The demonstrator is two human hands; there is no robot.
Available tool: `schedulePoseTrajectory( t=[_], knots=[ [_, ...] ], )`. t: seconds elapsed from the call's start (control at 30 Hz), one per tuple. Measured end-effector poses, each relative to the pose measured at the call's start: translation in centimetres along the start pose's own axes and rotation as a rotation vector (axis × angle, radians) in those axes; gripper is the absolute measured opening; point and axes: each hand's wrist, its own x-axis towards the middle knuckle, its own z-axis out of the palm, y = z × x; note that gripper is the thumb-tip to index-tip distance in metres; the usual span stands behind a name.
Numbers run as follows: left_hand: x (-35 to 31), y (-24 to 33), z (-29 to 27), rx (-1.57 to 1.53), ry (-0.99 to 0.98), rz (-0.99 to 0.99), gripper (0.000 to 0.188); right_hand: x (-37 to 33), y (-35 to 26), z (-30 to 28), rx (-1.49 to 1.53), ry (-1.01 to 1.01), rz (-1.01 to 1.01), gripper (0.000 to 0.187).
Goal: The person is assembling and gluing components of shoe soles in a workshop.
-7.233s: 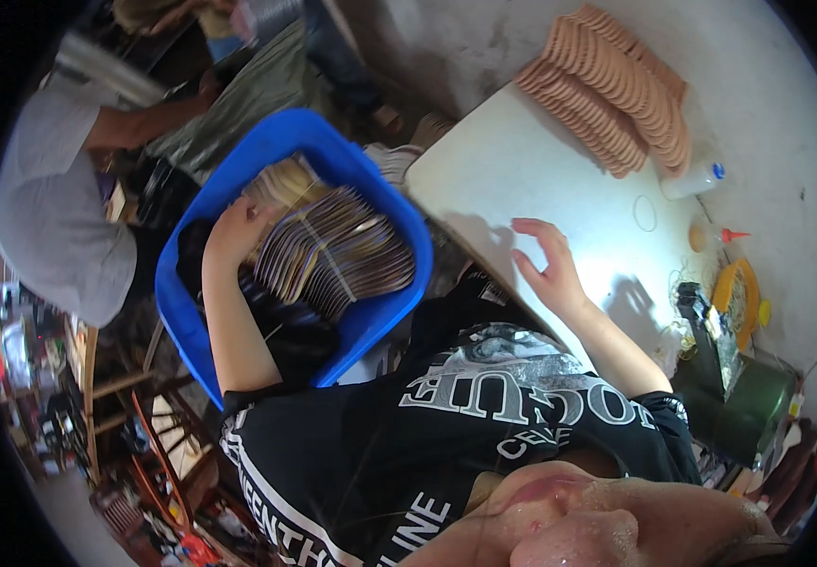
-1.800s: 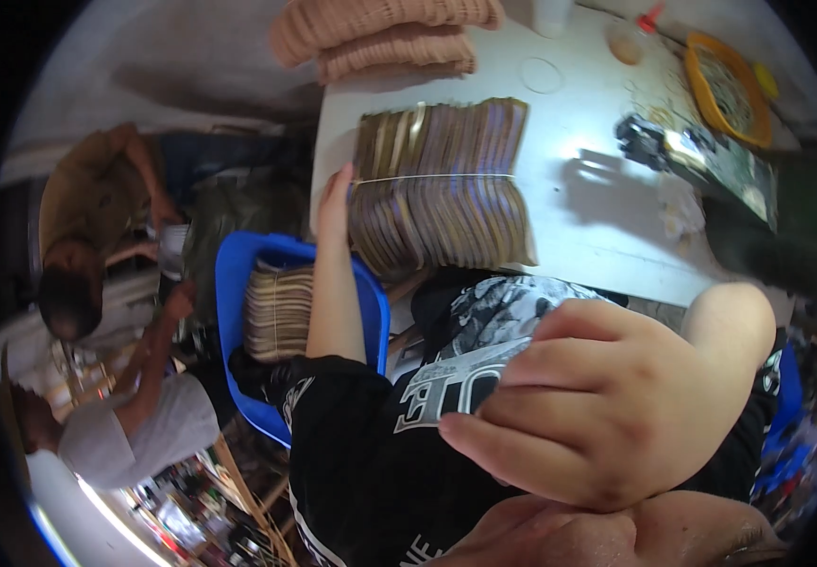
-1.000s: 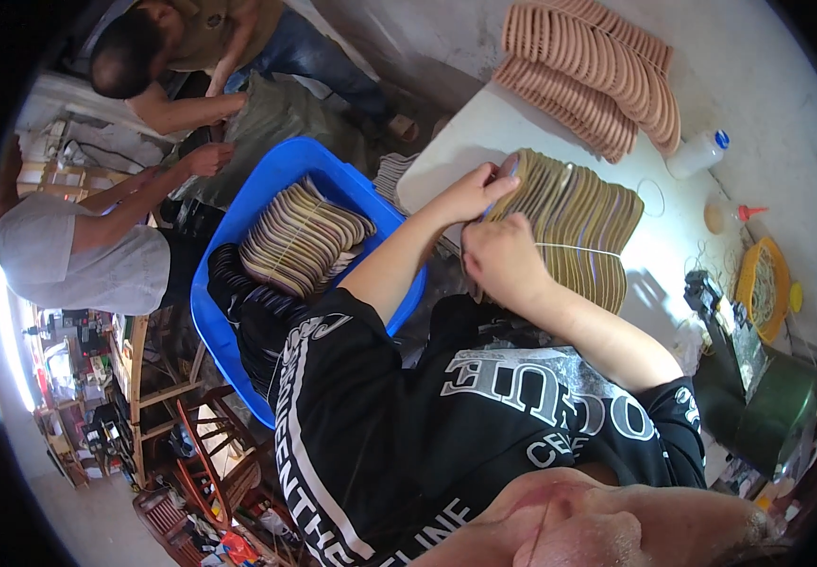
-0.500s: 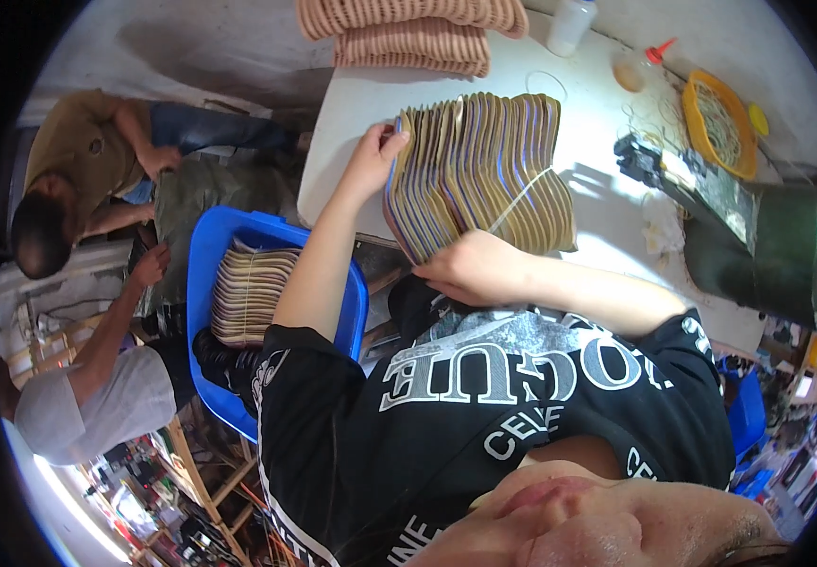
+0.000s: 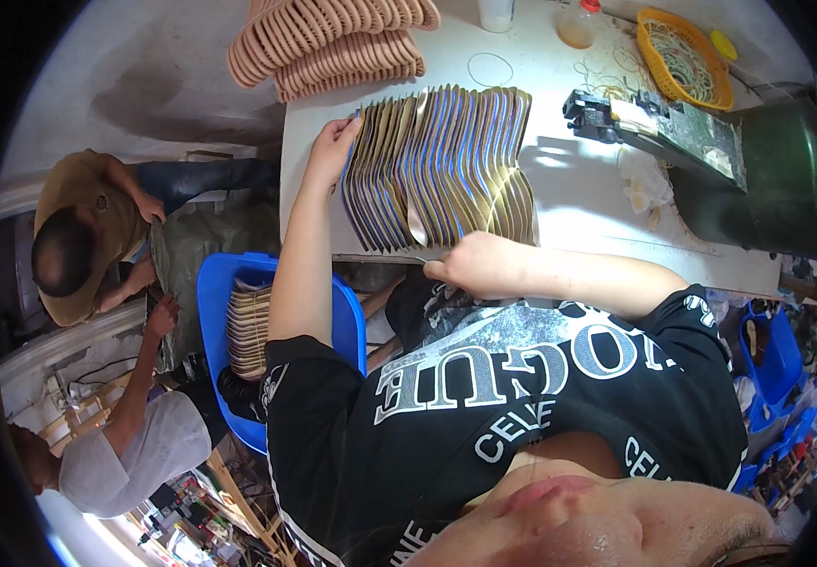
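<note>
Left hand: my left hand (image 5: 331, 149) clasps the far-left corner of the stack of gold and blue insoles (image 5: 442, 165), fingers curled over its edge.
Right hand: my right hand (image 5: 475, 269) is closed on the near edge of the stack; I cannot tell exactly what the fingers pinch.
Stack place: it lies on the white table (image 5: 578, 203), near edge at the table's rim, with the pink insoles (image 5: 333, 42) farther off.
Step done well: I judge I should press both ends evenly, so the overlapped row stays square and nothing slides off the near rim.
Axis: each insole runs near to far; the row runs left to right.
Beside: the blue crate (image 5: 281, 340) sits below, to the left.
</note>
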Motion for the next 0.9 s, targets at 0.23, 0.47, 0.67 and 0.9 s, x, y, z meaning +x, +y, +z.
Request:
schedulePoseTrajectory(
  t=[0.23,0.47,0.67,0.9],
  knots=[
    [1.3,2.4,-0.9,0.135,-0.056,-0.006,0.043,-0.2,0.0,-0.3,0.125,0.028,0.198,0.039],
    [-2.3,12.3,5.3,0.751,-0.075,0.775,0.034,0.6,2.6,1.0,0.197,0.237,0.08,0.025],
    [-2.9,9.6,14.4,0.776,-0.529,1.039,0.035,0.5,0.7,0.2,0.024,0.157,0.179,0.017],
    [-3.8,11.6,13.4,0.971,-0.49,0.991,0.034,-5.7,0.3,-0.1,0.139,0.209,0.487,0.012]
  ],
)
